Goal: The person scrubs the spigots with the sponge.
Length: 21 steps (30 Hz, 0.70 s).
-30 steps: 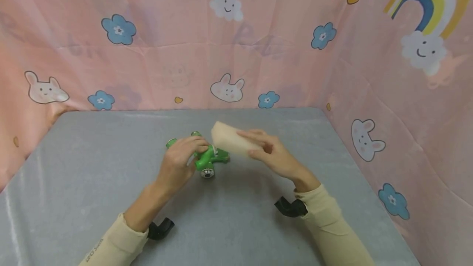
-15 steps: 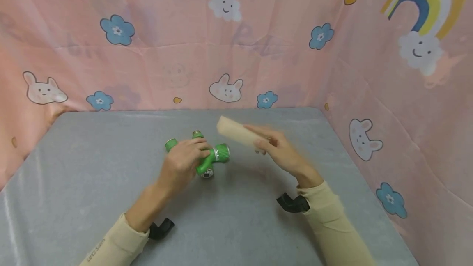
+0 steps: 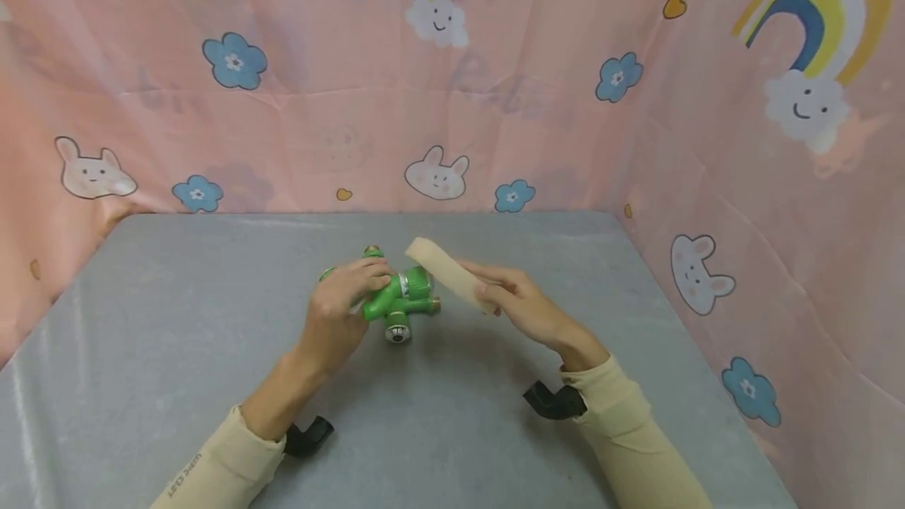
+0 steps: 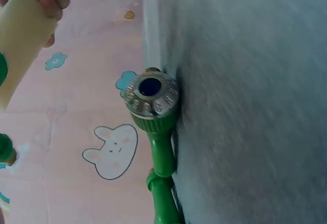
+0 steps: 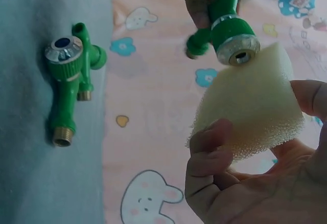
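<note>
Your left hand (image 3: 339, 306) fingers grip one green tap (image 3: 404, 289); right hand (image 3: 526, 306) fingers pinch the sponge (image 3: 445, 273) against its metal end. Second tap (image 5: 69, 83) lies on the counter (image 3: 177, 336).

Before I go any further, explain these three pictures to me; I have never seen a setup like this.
There is no machine here, only a person working with two bare hands. The wide picture comes from a camera worn on the head, looking down at a grey table with a pink cartoon cloth hung around it. The other two pictures come from small cameras strapped under each wrist, so they look sideways and tilted.

The left hand holds a green tap up off the table. The right hand holds a pale sponge between its fingers and thumb, right by the tap's silver end; whether they touch is not clear. A second green tap with a silver knob lies on the table.
</note>
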Each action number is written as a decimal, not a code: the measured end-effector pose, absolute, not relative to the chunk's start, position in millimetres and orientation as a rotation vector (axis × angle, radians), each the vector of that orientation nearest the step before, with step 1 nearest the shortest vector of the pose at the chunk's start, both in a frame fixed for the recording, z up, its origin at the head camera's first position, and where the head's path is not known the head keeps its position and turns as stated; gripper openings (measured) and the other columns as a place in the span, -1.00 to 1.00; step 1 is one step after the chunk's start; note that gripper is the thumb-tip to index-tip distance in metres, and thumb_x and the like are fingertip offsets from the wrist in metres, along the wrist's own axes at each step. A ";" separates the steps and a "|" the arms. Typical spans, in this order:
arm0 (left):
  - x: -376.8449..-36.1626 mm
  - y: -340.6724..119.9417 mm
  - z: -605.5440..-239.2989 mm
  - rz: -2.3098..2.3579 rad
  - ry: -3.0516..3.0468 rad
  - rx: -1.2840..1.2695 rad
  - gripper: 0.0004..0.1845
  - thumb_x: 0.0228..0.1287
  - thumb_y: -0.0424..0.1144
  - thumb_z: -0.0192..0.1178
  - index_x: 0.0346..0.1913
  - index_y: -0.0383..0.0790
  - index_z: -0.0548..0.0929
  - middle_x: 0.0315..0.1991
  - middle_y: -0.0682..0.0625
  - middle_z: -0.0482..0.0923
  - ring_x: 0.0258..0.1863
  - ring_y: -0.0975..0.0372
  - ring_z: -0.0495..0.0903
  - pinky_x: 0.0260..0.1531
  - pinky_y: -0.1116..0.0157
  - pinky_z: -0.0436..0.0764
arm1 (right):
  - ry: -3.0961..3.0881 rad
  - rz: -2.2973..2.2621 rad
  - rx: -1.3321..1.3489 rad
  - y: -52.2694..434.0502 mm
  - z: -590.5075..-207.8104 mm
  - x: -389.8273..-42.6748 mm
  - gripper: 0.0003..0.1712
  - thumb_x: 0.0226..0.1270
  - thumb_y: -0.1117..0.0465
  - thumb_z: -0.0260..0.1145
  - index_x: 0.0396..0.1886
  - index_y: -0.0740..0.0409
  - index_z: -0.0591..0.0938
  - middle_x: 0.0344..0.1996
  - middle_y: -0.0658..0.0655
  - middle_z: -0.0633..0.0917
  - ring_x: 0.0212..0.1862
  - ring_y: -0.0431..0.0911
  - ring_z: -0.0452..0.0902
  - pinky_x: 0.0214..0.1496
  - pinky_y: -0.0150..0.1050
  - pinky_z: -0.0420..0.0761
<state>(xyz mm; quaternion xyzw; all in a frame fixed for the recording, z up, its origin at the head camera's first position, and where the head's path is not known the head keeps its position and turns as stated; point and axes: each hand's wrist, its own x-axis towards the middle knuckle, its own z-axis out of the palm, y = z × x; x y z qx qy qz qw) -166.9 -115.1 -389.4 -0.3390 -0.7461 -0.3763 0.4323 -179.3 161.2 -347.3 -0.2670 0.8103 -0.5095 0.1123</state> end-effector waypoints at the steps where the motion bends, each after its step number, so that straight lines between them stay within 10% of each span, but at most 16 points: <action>1: -166.1 -115.5 -388.8 -1.066 -1.895 -0.797 -0.70 -0.07 -0.73 0.38 -0.24 -0.44 0.68 -0.22 -0.22 0.77 -0.14 0.11 0.77 0.04 0.35 0.70 | 2.372 -1.515 -0.785 162.9 -346.7 -179.4 -0.48 0.63 0.22 0.00 0.51 0.03 0.39 0.34 0.19 0.52 -0.01 0.04 0.42 -0.19 -0.27 0.44; 12: -164.7 -118.6 -380.6 -2.825 -1.917 -0.367 -0.71 0.58 -0.01 -0.02 -0.01 -0.14 0.57 -0.23 0.20 0.72 -0.28 0.40 0.68 -0.23 0.51 0.64 | 2.509 -1.752 -1.192 145.6 -353.6 -171.6 -0.22 0.40 0.43 0.29 0.56 0.06 0.28 0.48 0.23 0.21 0.34 0.12 0.33 0.24 -0.18 0.56; 21: -160.6 -117.0 -382.3 -3.234 -1.767 -0.377 -0.68 0.63 0.03 -0.16 0.09 -0.13 0.39 -0.26 0.14 0.57 -0.35 0.42 0.57 -0.23 0.51 0.61 | 2.913 -1.641 -1.287 143.4 -361.9 -176.2 -0.24 0.20 0.58 0.38 0.41 0.16 0.48 0.37 0.39 0.24 0.18 0.29 0.45 0.10 0.16 0.59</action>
